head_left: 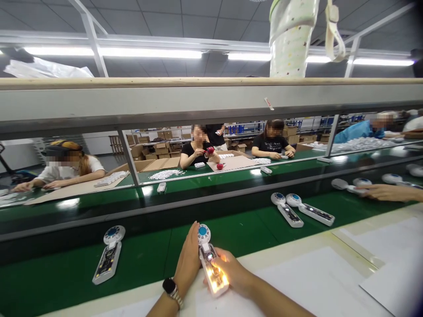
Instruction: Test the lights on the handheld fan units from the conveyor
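Observation:
A white device [214,275] with a round head and blue centre is held upright between my two hands, near the belt's front edge. Its open body glows yellow-orange. My left hand [190,255], with a watch on the wrist, lies along the device's left side, its fingers pressed together. My right hand [231,268] wraps round the body from the right, thumb on its front. To the left a similar unlit device [107,262] lies on the green belt [145,246]. Two more devices, one [289,213] beside another [315,212], rest on the belt to the right.
Another person's hand [386,192] touches a device at the right. White sheets [304,281] cover the near table. Several people sit beyond the divider, around a second belt with white parts [167,174]. A shelf beam [198,99] crosses above, with a patterned bag [291,39].

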`<state>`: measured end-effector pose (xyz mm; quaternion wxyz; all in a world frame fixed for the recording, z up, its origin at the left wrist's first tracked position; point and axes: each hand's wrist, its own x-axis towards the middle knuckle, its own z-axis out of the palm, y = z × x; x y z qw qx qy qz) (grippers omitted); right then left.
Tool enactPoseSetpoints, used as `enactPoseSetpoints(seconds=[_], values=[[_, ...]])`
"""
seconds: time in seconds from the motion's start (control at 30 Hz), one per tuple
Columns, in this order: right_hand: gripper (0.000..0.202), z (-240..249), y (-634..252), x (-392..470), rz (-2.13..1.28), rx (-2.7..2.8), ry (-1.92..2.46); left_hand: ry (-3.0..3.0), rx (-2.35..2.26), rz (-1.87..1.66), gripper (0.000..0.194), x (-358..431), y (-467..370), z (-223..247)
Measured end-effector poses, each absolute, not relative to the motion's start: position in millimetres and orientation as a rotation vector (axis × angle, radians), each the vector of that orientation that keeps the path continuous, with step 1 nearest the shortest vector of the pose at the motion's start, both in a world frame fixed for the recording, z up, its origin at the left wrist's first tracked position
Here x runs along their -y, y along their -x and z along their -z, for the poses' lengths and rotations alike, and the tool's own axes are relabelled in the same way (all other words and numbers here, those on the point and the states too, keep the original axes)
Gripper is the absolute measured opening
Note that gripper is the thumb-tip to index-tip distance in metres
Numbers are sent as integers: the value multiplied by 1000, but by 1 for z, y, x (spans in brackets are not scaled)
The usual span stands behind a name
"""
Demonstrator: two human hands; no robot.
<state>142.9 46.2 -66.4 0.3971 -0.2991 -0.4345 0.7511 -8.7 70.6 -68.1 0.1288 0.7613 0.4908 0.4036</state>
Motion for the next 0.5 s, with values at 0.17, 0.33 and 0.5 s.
enactPoseSetpoints(seconds=[0.17, 0.33, 0.5], values=[[46, 69, -143, -46, -1922, 1078, 777, -2221, -1464, -1171, 57, -69, 5, 64], [43, 66, -146, -45, -1979, 1049, 727, -2158, -1463, -1175, 55, -67, 4, 63], [38, 65, -150, -45, -1999, 1127, 584, -2144, -1457, -1150, 59, -65, 5, 60]])
